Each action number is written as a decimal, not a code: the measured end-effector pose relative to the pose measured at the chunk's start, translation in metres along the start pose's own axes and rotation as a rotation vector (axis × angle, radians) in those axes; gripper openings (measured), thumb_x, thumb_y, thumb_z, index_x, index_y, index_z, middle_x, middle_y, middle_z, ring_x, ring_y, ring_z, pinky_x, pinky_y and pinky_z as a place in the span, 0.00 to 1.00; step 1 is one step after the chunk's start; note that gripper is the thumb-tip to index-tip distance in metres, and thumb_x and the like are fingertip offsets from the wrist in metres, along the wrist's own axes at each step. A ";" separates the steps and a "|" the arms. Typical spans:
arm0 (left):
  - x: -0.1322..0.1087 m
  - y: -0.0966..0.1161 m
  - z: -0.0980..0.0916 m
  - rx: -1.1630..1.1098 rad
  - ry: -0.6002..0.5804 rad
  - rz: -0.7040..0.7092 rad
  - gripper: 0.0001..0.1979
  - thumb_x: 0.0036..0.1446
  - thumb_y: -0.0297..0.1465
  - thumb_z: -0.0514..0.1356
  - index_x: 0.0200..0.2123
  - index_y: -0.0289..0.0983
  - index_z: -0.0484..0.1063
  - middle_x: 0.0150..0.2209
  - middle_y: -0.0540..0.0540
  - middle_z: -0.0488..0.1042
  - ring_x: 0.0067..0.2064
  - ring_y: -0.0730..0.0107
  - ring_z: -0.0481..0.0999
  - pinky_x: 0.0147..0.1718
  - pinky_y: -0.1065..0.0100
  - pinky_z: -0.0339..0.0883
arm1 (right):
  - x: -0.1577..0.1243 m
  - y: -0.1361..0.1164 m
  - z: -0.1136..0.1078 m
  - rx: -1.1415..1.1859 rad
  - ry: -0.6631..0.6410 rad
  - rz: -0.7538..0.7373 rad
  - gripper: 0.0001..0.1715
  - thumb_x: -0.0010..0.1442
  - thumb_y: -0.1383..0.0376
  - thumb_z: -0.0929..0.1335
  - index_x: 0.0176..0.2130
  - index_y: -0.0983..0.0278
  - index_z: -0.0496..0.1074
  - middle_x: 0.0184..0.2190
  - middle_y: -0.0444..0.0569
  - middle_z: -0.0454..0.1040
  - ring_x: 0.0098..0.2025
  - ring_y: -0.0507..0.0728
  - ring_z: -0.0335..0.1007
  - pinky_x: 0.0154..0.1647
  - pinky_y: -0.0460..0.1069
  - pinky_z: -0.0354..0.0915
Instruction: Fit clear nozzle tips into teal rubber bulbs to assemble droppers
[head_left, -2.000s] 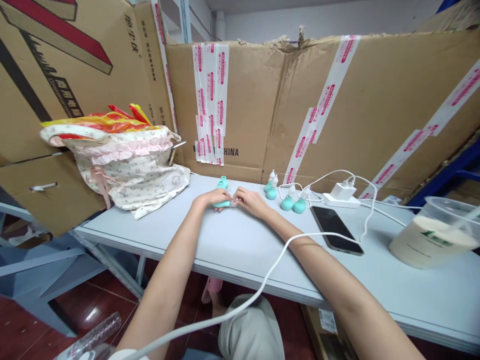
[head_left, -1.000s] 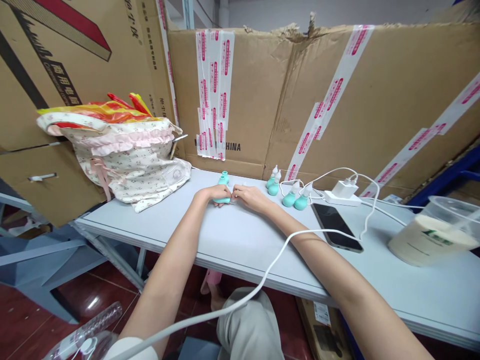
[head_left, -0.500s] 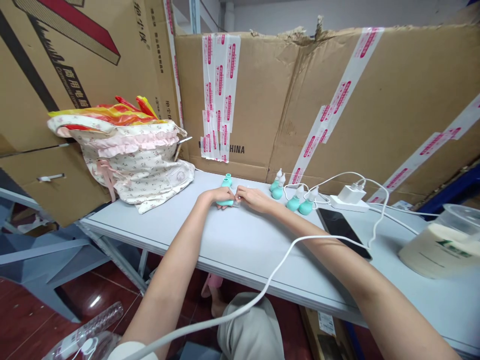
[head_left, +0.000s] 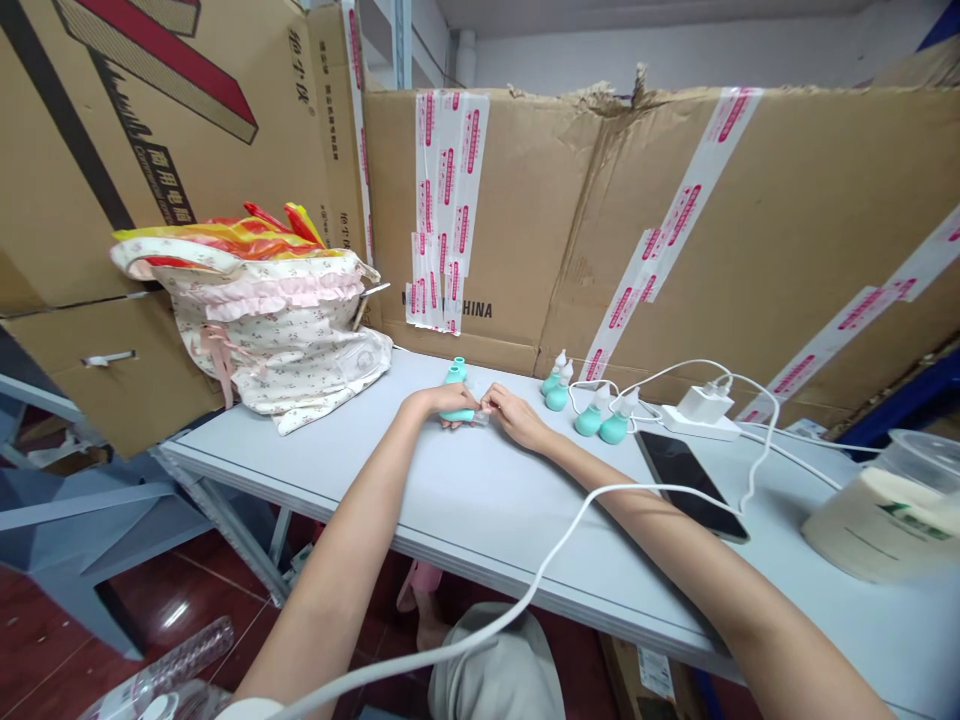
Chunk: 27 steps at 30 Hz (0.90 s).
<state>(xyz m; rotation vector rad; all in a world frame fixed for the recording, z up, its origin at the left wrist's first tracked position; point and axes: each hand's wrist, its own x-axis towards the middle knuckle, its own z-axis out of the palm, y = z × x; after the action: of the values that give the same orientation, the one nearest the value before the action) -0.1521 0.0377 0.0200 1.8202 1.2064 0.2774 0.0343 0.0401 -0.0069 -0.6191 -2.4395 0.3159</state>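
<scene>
The left hand [head_left: 441, 402] is lying on the pale, smooth tabletop [head_left: 450, 500], its fingers curling closed around a soft-looking teal bulb [head_left: 459, 415] that is resting on its side at the far middle of the tabletop. The right hand [head_left: 517, 420] is meeting it from the other side, its fingers pinching together on a small clear tip [head_left: 482, 418] at the bulb's end; the tip is too small to make out in detail.

Just behind the left hand, a second teal bulb [head_left: 454, 374] is standing upright with an open neck. To the right, four capped bulbs [head_left: 589, 420], round-bodied with whitish pointed nozzles, are standing in two pairs. That is making six bulbs in all.

Beyond them, one white boxy charger [head_left: 705, 405] is sitting with white cables looping out of it, and one flat, glossy black phone [head_left: 691, 472] is lying face up near it. A thicker white cable [head_left: 555, 562] is running across the right forearm.

At the right edge, a clear plastic cup [head_left: 877, 515] is holding a beige drink. On the left, a floral cloth bag [head_left: 285, 335] with a pink ruffle is holding crinkled red and yellow plastic bags [head_left: 225, 236]. Creased cardboard sheets [head_left: 750, 250], patched with pink-printed white tape, are standing behind the tabletop.
</scene>
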 end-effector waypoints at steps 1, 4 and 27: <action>0.001 0.000 0.000 0.005 0.002 -0.001 0.17 0.51 0.40 0.53 0.25 0.31 0.70 0.12 0.50 0.64 0.15 0.76 0.64 0.14 0.74 0.57 | 0.001 0.001 0.000 0.015 0.024 0.009 0.07 0.60 0.68 0.56 0.34 0.63 0.61 0.34 0.47 0.62 0.34 0.52 0.60 0.37 0.47 0.57; 0.003 -0.002 0.000 0.017 0.012 -0.025 0.18 0.50 0.42 0.54 0.24 0.31 0.69 0.12 0.50 0.64 0.15 0.76 0.64 0.14 0.74 0.58 | 0.005 0.002 -0.006 0.033 0.122 0.022 0.09 0.62 0.67 0.55 0.33 0.64 0.61 0.32 0.46 0.62 0.33 0.52 0.60 0.36 0.47 0.57; 0.004 0.001 0.007 0.079 0.043 -0.076 0.09 0.47 0.30 0.50 0.23 0.33 0.67 0.13 0.52 0.63 0.15 0.76 0.63 0.16 0.74 0.59 | 0.021 -0.006 -0.026 -0.449 -0.332 -0.242 0.07 0.59 0.71 0.60 0.35 0.64 0.67 0.34 0.47 0.67 0.35 0.52 0.64 0.34 0.45 0.57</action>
<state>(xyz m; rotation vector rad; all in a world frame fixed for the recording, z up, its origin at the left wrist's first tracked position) -0.1455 0.0367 0.0161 1.8396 1.3302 0.2302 0.0326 0.0476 0.0259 -0.4719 -2.8980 -0.2569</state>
